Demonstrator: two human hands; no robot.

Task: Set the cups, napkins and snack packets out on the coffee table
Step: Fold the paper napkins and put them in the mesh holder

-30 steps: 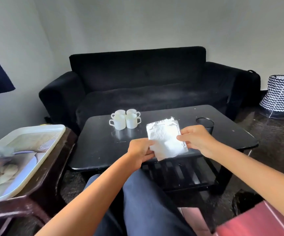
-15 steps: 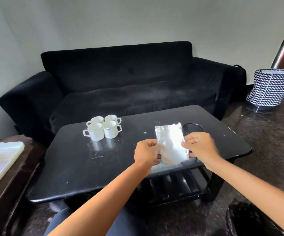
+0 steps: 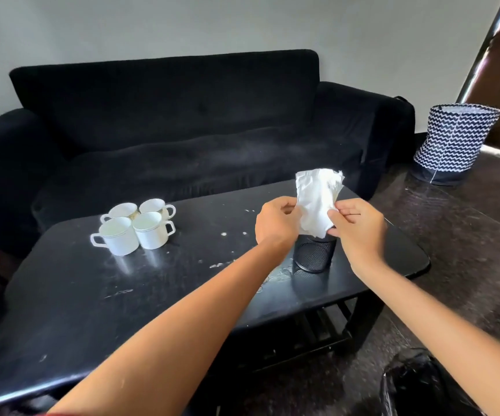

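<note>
Between our hands: napkins (image 3: pixel 317 202), soft, light, crush-prone; left hand (image 3: pixel 277 225) and right hand (image 3: pixel 359 228) pinch lower edges, just above black mesh holder (image 3: pixel 313 256) on table (image 3: pixel 92 295). Cups (image 3: pixel 136 228) well left. We judge: grip stack low.

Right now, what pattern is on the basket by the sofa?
The basket has a black-and-white zigzag pattern, seen in the head view.

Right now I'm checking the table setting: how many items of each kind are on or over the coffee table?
White cups: 4
Black mesh holder: 1
Napkin bundle, held by both hands over the holder: 1
Snack packets: 0
Total: 6
</note>
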